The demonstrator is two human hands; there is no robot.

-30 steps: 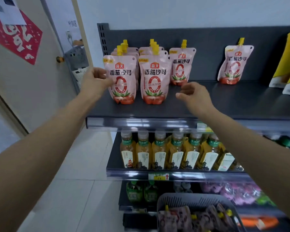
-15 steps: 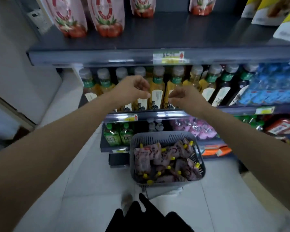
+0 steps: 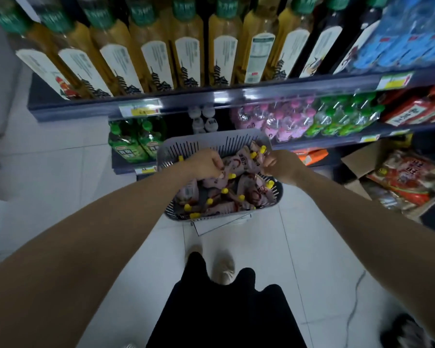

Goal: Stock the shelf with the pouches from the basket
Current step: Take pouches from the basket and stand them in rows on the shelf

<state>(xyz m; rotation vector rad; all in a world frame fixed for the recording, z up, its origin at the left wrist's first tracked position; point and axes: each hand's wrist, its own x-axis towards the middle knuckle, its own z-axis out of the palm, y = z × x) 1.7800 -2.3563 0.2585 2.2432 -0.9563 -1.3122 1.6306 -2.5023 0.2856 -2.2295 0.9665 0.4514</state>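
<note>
A grey slotted basket (image 3: 212, 142) stands on the floor in front of the lowest shelf, holding several pink pouches (image 3: 255, 195) with yellow caps. Both my hands are down inside it at its far end. My left hand (image 3: 204, 164) has its fingers curled onto a pouch (image 3: 224, 175) at the left. My right hand (image 3: 278, 164) is closed around the capped top of another pouch (image 3: 257, 160) at the right. A third pouch (image 3: 239, 162) lies between the two hands. The top shelf with the standing pouches is out of view.
Amber bottles (image 3: 186, 54) fill the shelf above the basket, behind its rail (image 3: 261, 92). Below it are green bottles (image 3: 131, 141) and pink and green packs (image 3: 296, 116). An open cardboard box (image 3: 362, 162) of red packets sits on the floor at right. My feet (image 3: 224, 268) stand behind the basket.
My view tipped from the top shelf down to the floor. Both hands left the shelved pouches, dropped past the bottle shelf, and now reach into the basket with fingers closed on pouches.
</note>
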